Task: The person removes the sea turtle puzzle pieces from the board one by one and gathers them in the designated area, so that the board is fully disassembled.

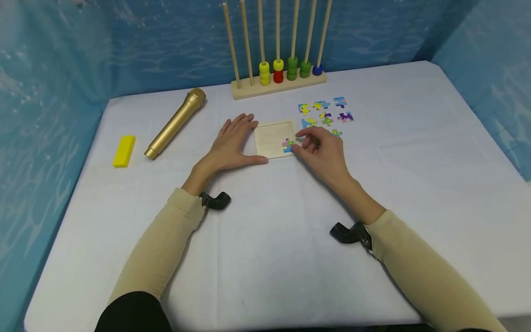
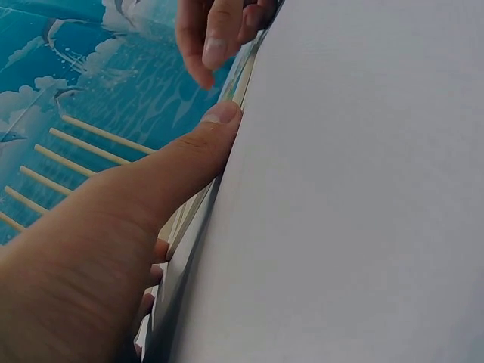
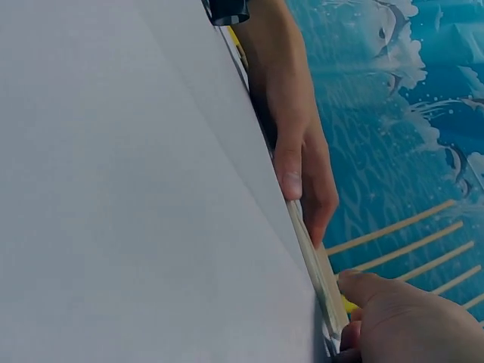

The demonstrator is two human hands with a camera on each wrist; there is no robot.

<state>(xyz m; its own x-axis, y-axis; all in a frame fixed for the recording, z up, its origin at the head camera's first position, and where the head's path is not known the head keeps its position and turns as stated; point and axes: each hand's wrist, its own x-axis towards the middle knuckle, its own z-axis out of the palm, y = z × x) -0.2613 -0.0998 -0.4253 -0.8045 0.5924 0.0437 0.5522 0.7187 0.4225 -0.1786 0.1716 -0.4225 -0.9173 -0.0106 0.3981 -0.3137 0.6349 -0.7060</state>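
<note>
A shallow square wooden puzzle tray (image 1: 269,138) lies on the table between the hands. In its lower right part sits a small jigsaw patch (image 1: 287,144) in pink, green and blue. My left hand (image 1: 232,146) spreads round the tray's left side, its straight thumb along the near edge and a fingertip at the far left corner. At the tray's right side, my right hand (image 1: 322,151) has curled fingers, with thumb and index finger pinching a small puzzle piece of which only a bit of green shows. Both wrist views see the tray edge-on, so the pieces are hidden there.
Several loose puzzle pieces (image 1: 327,121) lie beyond the right hand. An upright bead abacus (image 1: 282,86) stands at the back. To the left are a gold microphone (image 1: 176,123) and a yellow block (image 1: 124,151). White cloth covers the table (image 1: 290,258).
</note>
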